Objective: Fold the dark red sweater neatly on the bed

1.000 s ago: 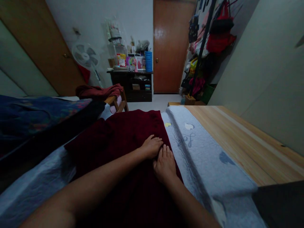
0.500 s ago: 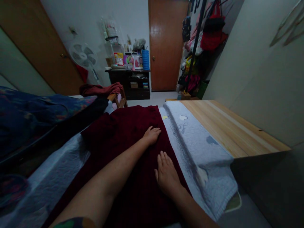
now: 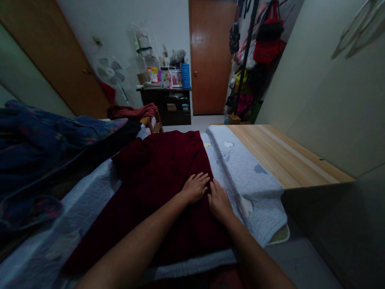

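A dark red cloth [image 3: 168, 160] lies spread over a light grey quilted cover [image 3: 237, 164] with printed shapes. My left hand [image 3: 196, 188] rests flat on the cloth near its right edge, fingers extended. Just to its right, my right hand [image 3: 220, 200] lies at that same edge, its fingers stretched forward and close to the left fingertips. Neither hand holds anything that shows. The cloth's near edge runs in front of my forearms, with a strip of the grey cover visible below it.
Blue patterned fabric [image 3: 60, 128] is heaped at the left. A wooden board [image 3: 282, 156] extends on the right beside a pale wall panel. Farther back are a fan [image 3: 111, 72], a dark shelf [image 3: 165, 106], a brown door [image 3: 212, 60] and hanging bags [image 3: 269, 40].
My left hand has moved nearer to me along the cloth, and my right hand has moved forward and right to its edge. The hands are closer together. The view has shifted slightly.
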`<action>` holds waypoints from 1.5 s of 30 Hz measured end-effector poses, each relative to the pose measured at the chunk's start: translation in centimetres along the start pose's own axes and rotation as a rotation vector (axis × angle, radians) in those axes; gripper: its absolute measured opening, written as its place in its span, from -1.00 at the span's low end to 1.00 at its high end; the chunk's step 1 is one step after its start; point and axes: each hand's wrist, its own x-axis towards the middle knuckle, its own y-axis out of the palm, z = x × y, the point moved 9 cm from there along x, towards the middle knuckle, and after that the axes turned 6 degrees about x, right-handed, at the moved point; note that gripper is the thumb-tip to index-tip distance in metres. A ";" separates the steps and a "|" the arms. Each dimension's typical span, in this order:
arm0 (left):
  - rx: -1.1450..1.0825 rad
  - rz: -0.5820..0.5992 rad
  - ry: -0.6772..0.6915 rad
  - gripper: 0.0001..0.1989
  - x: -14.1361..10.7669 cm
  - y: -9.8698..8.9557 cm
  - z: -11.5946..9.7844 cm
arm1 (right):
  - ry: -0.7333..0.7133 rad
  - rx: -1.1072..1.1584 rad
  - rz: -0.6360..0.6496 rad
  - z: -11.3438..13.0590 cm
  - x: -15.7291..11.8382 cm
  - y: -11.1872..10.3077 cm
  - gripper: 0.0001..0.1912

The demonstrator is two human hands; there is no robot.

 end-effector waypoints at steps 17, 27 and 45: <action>0.005 -0.074 -0.091 -0.51 -0.3 0.1 -0.1 | -0.226 -0.028 0.095 1.2 -7.4 0.6 -0.36; -0.023 0.035 -0.140 -0.45 -1.0 -0.3 -1.2 | -0.268 0.074 0.054 0.1 -11.2 -0.6 -0.40; -0.212 -0.043 0.055 -0.38 -10.6 -0.6 -7.3 | 0.002 0.436 0.023 -4.0 -10.0 -5.4 -0.83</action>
